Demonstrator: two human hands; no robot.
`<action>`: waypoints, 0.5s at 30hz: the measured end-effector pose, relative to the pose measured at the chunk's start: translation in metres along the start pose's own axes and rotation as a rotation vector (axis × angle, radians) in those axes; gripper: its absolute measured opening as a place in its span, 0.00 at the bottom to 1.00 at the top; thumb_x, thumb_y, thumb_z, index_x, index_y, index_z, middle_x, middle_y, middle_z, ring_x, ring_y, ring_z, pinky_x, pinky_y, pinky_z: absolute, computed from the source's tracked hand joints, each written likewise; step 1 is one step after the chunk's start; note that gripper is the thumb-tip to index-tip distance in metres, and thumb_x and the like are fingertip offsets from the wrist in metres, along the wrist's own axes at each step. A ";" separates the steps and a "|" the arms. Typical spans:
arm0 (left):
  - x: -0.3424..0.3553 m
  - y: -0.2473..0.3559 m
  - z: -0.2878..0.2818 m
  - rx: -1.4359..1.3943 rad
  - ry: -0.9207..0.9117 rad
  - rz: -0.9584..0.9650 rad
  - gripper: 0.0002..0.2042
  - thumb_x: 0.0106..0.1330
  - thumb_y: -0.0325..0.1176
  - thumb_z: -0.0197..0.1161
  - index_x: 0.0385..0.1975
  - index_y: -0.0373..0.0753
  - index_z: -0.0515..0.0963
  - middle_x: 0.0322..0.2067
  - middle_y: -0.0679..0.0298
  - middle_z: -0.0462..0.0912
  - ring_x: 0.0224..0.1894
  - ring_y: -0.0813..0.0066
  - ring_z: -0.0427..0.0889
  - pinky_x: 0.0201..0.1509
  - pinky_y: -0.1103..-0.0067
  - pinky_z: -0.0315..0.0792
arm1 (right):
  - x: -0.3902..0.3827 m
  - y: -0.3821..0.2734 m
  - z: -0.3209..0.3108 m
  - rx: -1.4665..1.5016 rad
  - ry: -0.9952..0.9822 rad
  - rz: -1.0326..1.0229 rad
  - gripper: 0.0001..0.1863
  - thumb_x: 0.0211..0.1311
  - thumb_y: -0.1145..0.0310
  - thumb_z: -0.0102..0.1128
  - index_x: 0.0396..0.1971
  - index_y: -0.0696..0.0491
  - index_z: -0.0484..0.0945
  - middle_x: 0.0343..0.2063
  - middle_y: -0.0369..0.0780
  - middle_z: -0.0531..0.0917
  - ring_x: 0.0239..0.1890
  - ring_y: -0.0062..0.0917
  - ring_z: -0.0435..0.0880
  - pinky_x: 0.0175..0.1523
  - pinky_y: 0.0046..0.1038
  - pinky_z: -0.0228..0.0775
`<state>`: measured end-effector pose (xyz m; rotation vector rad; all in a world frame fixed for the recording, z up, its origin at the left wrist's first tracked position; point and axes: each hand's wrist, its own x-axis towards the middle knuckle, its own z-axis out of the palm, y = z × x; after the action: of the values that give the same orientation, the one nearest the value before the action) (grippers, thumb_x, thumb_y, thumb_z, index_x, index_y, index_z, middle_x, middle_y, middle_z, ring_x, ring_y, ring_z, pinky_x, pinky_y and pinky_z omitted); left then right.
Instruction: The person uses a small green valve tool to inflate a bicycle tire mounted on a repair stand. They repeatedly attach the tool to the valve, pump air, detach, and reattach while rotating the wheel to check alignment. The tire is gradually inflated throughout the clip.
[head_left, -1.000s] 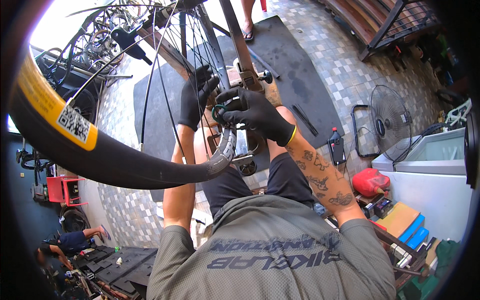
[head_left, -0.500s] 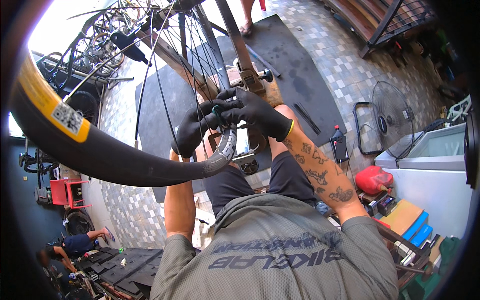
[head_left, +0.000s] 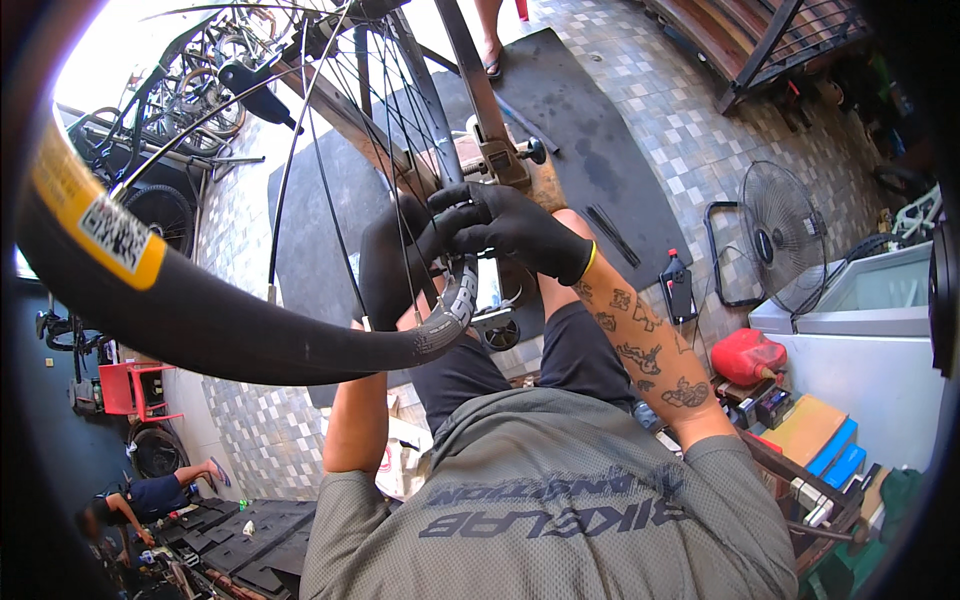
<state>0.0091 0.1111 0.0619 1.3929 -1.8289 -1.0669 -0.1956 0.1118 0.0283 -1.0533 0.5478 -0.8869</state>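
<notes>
A bicycle wheel with a black rim [head_left: 290,345], thin black spokes [head_left: 342,240] and a yellow label [head_left: 75,190] hangs in a metal wheel stand [head_left: 478,90]. Both of my hands wear black gloves and meet at the rim's near right stretch, where spokes enter it. My left hand [head_left: 385,260] reaches in behind the spokes, its fingers curled toward the rim. From the other side comes my right hand [head_left: 515,232], fingers bent and pressed together around the spoke area. Whatever sits between the fingertips is hidden by the gloves.
A black mat [head_left: 610,150] lies under the stand, with thin dark rods [head_left: 613,235] on it. To the right are a fan [head_left: 783,240], a dark bottle [head_left: 677,285] and a red canister [head_left: 748,357]. Another person [head_left: 150,500] is at lower left; someone's foot [head_left: 492,65] shows ahead.
The rim has shifted slightly, its label lower. My left hand has moved a little, and the small teal piece seen between my fingers is now hidden.
</notes>
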 end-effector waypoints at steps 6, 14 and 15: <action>0.017 -0.019 -0.019 -0.553 -0.461 0.044 0.19 0.71 0.40 0.66 0.54 0.32 0.80 0.47 0.61 0.85 0.47 0.75 0.82 0.53 0.77 0.75 | 0.009 0.001 -0.004 -0.072 -0.019 -0.013 0.30 0.59 0.77 0.68 0.62 0.63 0.70 0.45 0.40 0.86 0.46 0.20 0.85 0.51 0.22 0.78; 0.032 -0.036 -0.010 -0.630 -0.411 0.082 0.15 0.61 0.35 0.74 0.40 0.32 0.81 0.35 0.64 0.84 0.38 0.77 0.81 0.46 0.78 0.76 | 0.007 0.008 -0.009 0.059 -0.001 0.028 0.34 0.59 0.78 0.67 0.66 0.62 0.66 0.52 0.43 0.84 0.51 0.24 0.85 0.57 0.26 0.78; 0.029 -0.035 -0.006 -0.514 -0.314 0.071 0.14 0.61 0.36 0.74 0.36 0.32 0.80 0.31 0.66 0.81 0.34 0.79 0.79 0.41 0.78 0.73 | 0.005 0.009 -0.010 0.040 0.016 0.038 0.33 0.60 0.78 0.66 0.66 0.62 0.67 0.53 0.43 0.83 0.52 0.23 0.85 0.57 0.26 0.78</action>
<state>0.0230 0.0772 0.0345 0.8878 -1.6250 -1.6474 -0.1975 0.1045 0.0156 -0.9975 0.5592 -0.8699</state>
